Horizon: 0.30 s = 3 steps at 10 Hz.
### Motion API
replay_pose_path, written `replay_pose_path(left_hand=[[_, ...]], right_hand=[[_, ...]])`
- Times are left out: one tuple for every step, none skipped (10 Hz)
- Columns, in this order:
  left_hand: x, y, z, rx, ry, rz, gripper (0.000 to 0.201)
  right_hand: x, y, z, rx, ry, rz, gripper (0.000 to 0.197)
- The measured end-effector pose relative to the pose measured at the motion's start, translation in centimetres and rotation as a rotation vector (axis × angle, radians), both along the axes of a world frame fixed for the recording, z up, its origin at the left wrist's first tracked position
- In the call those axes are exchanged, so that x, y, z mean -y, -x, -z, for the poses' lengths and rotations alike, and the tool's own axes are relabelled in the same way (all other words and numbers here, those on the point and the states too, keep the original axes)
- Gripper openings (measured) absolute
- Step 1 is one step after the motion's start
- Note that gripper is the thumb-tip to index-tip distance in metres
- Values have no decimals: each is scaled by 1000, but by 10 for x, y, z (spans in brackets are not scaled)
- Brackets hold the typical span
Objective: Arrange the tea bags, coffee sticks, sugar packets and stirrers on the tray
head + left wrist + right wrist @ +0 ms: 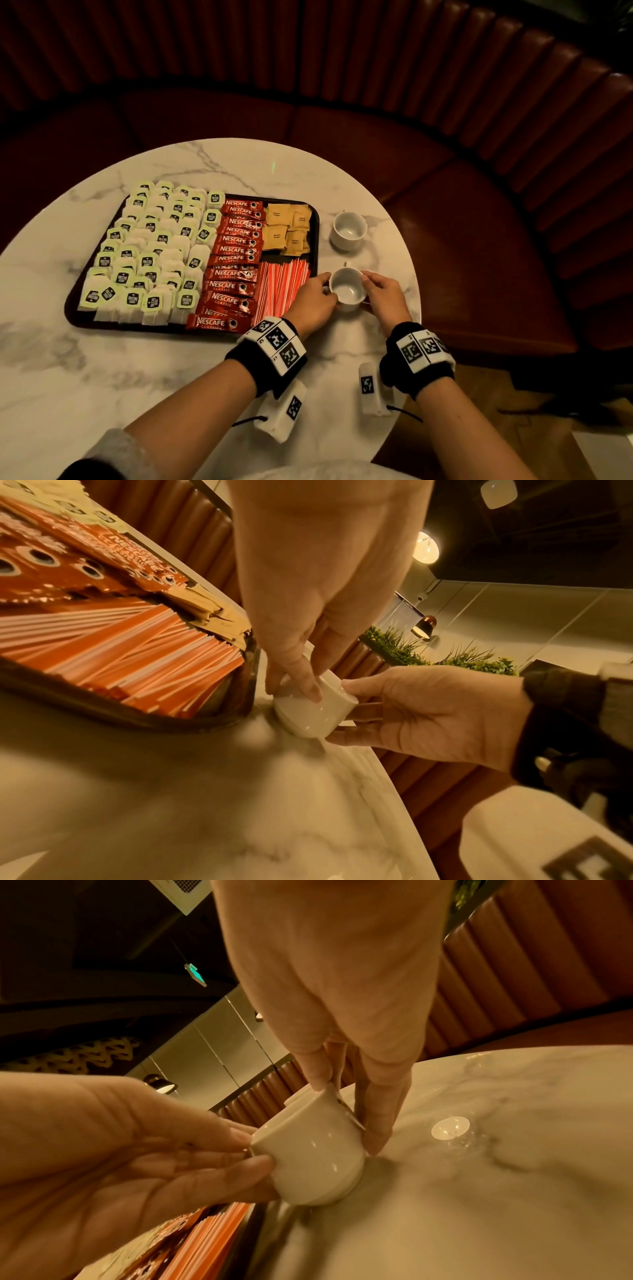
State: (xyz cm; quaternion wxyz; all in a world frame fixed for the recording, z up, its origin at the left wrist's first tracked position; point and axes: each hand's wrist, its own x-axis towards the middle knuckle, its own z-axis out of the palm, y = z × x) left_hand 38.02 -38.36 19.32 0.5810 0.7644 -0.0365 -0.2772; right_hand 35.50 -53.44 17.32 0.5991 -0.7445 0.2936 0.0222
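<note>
A dark tray point(72, 308) on the marble table holds rows of tea bags point(154, 253) at left and red coffee sticks point(236, 260) in the middle. Brown sugar packets point(287, 228) lie at its far right and red-and-white stirrers point(284, 284) at its near right. Just right of the tray, both hands hold a small white cup point(347, 291) by its sides. My left hand point(325, 289) pinches the cup's point(315, 712) left side and my right hand point(368, 287) its right. The cup's point(315, 1158) base is at the tabletop.
A second white cup point(348, 230) stands farther back, right of the tray's far corner. The round table's edge point(416, 308) curves close behind my right hand. A dark red padded bench point(445, 205) wraps round the table's far side.
</note>
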Motion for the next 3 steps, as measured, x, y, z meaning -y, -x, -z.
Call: replay_pose_path(left_hand=[[-4,-1,-3,-36,-14,26,46],[-8,-2,-8,-69,-38,43,57],[-22,1,-19,-23,-72,34,56]], right_hand=[[-1,-1,-3,-36,14,7,18],[-3,0,-8,-44,25,-5,13],[-2,4,-30,-23,135,-1,25]])
